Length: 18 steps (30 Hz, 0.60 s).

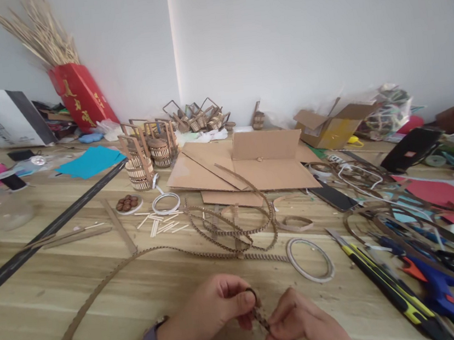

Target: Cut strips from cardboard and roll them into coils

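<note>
Nearest the camera, the left hand [215, 312] and the right hand [300, 326] are meeting low over the wooden surface [40, 303], both sets of fingers pinching narrowly on a short cardboard strip [257, 311] that is running between them. The left fingers [243, 300] are curling around its upper end, the right ones gripping lower down. Just beyond the fingers, a white ring [309, 259] is lying flat, with a long corrugated strip [139, 261] trailing away to their left. To their right, a yellow utility knife [383, 277] is resting. Farther out, flat cardboard sheets [247, 167] are lying, and small woven baskets [146, 158] are standing beyond those
</note>
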{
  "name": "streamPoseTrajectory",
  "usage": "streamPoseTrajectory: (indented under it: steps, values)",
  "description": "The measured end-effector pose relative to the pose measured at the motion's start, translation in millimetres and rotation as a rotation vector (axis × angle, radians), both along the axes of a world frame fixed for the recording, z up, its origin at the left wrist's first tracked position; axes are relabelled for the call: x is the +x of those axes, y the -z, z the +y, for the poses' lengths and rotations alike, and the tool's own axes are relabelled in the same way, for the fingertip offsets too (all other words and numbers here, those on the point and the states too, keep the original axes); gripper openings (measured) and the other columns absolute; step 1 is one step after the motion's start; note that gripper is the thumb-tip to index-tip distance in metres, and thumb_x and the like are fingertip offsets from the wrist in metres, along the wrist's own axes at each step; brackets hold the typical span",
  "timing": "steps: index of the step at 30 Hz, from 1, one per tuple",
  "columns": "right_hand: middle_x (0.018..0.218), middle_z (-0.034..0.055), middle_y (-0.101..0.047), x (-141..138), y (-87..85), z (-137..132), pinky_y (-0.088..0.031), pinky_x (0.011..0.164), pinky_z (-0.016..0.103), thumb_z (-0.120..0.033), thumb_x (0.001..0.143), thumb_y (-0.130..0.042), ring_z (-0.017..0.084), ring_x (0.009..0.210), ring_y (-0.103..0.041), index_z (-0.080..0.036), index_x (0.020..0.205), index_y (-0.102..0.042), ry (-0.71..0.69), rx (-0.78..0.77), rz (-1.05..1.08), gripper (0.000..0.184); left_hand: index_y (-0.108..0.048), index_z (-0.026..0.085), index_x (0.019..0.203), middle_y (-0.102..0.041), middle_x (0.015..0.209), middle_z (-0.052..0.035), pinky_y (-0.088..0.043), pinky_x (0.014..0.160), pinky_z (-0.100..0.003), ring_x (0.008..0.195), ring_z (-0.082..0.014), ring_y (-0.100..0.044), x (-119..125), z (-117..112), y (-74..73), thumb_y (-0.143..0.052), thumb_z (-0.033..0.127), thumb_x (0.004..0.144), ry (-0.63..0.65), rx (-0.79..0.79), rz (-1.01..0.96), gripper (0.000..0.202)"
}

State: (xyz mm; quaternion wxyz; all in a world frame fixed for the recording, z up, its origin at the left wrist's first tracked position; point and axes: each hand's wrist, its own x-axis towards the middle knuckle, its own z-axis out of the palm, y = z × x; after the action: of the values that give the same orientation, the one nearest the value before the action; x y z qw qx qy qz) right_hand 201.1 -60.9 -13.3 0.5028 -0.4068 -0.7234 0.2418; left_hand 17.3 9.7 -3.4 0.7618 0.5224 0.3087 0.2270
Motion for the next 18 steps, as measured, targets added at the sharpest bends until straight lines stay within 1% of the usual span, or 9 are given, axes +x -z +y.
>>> streamPoseTrajectory:
  steps: [2,3,5,7,10,14,18]
  values:
    - [0.066,-0.0012,-0.062,2.4,-4.6,4.4,-0.049,0.051,0.02,-0.01,0.08,-0.068,0.012,0.056,-0.061,-0.024,0.077,-0.063,-0.039,0.071,-0.014,0.016,-0.065,0.011,0.073,-0.058,0.064,-0.0003,-0.038,0.06,-0.022,0.058,-0.0105,-0.05,-2.1,-0.4,-0.2,-0.074,0.069,0.063,0.056,0.023,0.014,0.059]
    - [0.067,-0.0017,-0.061,3.2,-6.5,6.2,-0.049,0.052,0.019,-0.009,0.079,-0.069,0.011,0.057,-0.061,-0.024,0.077,-0.062,-0.05,0.086,-0.009,0.017,-0.066,0.011,0.075,-0.058,0.064,-0.0006,-0.038,0.06,-0.022,0.058,-0.0104,-0.05,-2.9,-0.7,-0.8,-0.074,0.069,0.063,0.087,0.022,0.013,0.06]
    - [0.068,-0.0014,-0.061,3.7,-8.4,8.2,-0.049,0.054,0.019,-0.013,0.081,-0.07,0.01,0.058,-0.06,-0.024,0.078,-0.061,-0.042,0.084,0.023,0.014,-0.066,0.01,0.075,-0.059,0.065,-0.0009,-0.038,0.061,-0.022,0.059,-0.0105,-0.05,-3.8,-1.0,-2.8,-0.074,0.069,0.062,0.13,0.014,0.009,0.06]
    - [0.067,-0.0005,-0.061,2.8,-8.1,8.1,-0.049,0.055,0.021,-0.022,0.085,-0.069,0.011,0.058,-0.06,-0.023,0.076,-0.06,-0.005,0.055,0.066,0.012,-0.065,0.011,0.072,-0.059,0.065,-0.001,-0.039,0.062,-0.023,0.059,-0.0108,-0.05,-4.0,-1.0,-5.6,-0.073,0.072,0.06,0.152,0.009,0.013,0.062]
    - [0.066,0.0001,-0.06,0.6,-4.9,6.1,-0.049,0.056,0.023,-0.03,0.088,-0.066,0.012,0.058,-0.059,-0.023,0.075,-0.06,0.005,0.021,0.098,0.016,-0.064,0.012,0.069,-0.058,0.064,-0.0003,-0.04,0.063,-0.023,0.06,-0.0112,-0.05,-3.8,-0.9,-8.5,-0.072,0.075,0.057,0.175,0.014,0.028,0.064]
    - [0.067,-0.0003,-0.059,-1.0,0.2,5.2,-0.049,0.056,0.022,-0.031,0.087,-0.067,0.011,0.057,-0.058,-0.023,0.074,-0.06,0.009,0.023,0.116,0.016,-0.065,0.013,0.069,-0.058,0.065,-0.0003,-0.037,0.06,-0.022,0.059,-0.0111,-0.048,-4.5,-2.0,-7.1,-0.072,0.074,0.058,0.188,0.042,0.054,0.063]
    - [0.066,-0.0006,-0.059,0.3,3.2,9.2,-0.049,0.056,0.022,-0.033,0.087,-0.067,0.011,0.057,-0.057,-0.023,0.074,-0.061,-0.013,0.014,0.11,0.017,-0.064,0.013,0.068,-0.054,0.062,0.001,-0.03,0.053,-0.021,0.056,-0.0103,-0.043,-5.9,-4.0,-6.0,-0.07,0.07,0.066,0.19,0.129,0.093,0.057]
